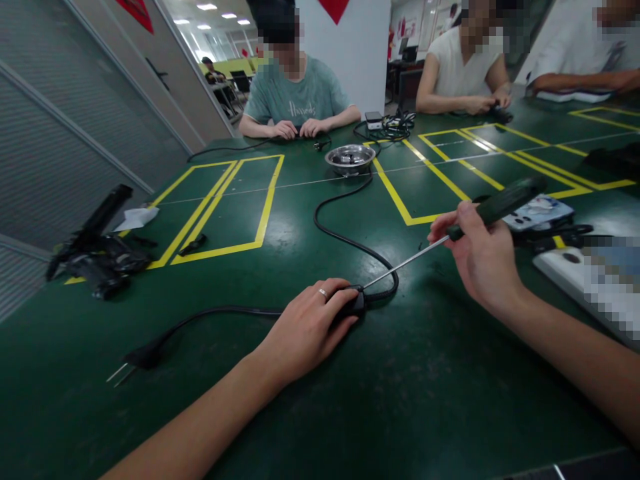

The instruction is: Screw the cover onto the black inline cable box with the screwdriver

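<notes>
On the green table, my left hand [313, 323] is closed around a small black box on a power cord [356, 303], with fingers over its top and the thumb along the near side. My right hand [483, 257] grips a screwdriver [510, 202] by its dark green handle. The long metal shaft slants down to the left, and its tip meets the right end of the black box. From the box the black cord [345, 235] curves away toward the far side, and on the left it runs to a two-pin plug [145, 353]. My fingers hide most of the box.
A shiny metal bowl [350, 160] with small dark pieces stands mid-table. Black parts in plastic [107, 257] lie at the left. Boxes and cables [540, 217] are beyond my right hand. Several people sit opposite; one person's hands [300, 129] hold a black item. Yellow tape [270, 200] marks the table.
</notes>
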A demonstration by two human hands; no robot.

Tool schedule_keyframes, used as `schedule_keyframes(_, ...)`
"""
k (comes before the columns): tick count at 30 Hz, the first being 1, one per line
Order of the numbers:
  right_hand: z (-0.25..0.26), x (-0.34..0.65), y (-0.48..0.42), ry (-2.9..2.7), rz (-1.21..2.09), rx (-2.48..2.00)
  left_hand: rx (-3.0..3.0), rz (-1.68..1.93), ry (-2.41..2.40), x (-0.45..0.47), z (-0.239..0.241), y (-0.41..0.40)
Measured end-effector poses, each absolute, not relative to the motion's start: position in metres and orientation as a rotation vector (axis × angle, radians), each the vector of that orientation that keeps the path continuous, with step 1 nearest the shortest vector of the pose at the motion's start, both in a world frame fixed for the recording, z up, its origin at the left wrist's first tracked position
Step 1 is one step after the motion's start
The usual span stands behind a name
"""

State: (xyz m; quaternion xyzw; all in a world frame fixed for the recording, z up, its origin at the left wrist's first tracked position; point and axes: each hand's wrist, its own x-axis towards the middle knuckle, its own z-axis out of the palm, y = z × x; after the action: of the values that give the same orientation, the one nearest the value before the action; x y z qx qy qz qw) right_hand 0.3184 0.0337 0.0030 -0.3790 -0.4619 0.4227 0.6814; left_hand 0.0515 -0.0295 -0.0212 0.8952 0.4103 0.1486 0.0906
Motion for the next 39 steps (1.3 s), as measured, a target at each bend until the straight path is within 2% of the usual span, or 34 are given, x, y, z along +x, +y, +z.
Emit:
schedule_keyframes(4,0.004,0.321,0.034,-1.022,1.098,-0.724,2.677,0.438,1.217,0.051,-0.022,-0.029)
schedule_keyframes(15,0.010,0.320,0.033,-1.212,0.901,-0.854,2.688,0.445,1.223,0.051,-0.022,-0.029)
schedule_keyframes(21,0.011,0.318,0.033,-1.059,0.994,-0.880,2.680,0.435,1.224,0.051,-0.021,-0.030)
schedule_keyframes(27,0.018,0.342,0.049,-0.886,0.609,-0.898,2.657,0.420,1.244,0.052,-0.022,-0.030)
schedule_keyframes(34,0.016,0.356,0.061,-1.020,0.085,-0.910,2.578,0.386,1.318,0.032,-0.003,-0.024)
schedule_keyframes(39,0.007,0.350,0.063,-1.071,0.088,-0.873,2.361,0.264,1.198,0.012,0.012,-0.014)
